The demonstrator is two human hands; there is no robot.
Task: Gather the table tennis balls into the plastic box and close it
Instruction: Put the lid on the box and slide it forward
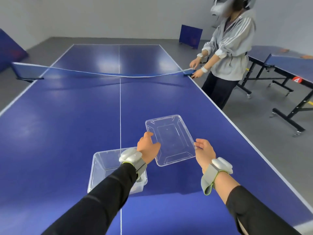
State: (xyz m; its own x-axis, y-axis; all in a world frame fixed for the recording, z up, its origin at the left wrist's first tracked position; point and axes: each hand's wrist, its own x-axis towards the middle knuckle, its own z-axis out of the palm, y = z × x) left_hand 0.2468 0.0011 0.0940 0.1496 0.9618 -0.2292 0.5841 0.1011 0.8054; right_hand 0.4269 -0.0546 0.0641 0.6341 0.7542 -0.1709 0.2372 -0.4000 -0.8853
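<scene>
Lid [170, 139]: held in my left hand [148, 144] and right hand [204, 150], fingers pinching opposite edges. Box [101, 167] at seven o'clock. Risk: slick lid slips or seats crooked.

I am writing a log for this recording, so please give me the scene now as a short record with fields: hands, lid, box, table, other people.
left hand: grips the left edge of the lid
right hand: grips the right edge of the lid
lid: clear plastic, held by both hands, off the box
plastic box: clear, open, on the table, partly hidden by the left arm
balls: cannot tell if any are in the box
table: blue, net sagging
other person: stands at the right net post, hands on it
</scene>
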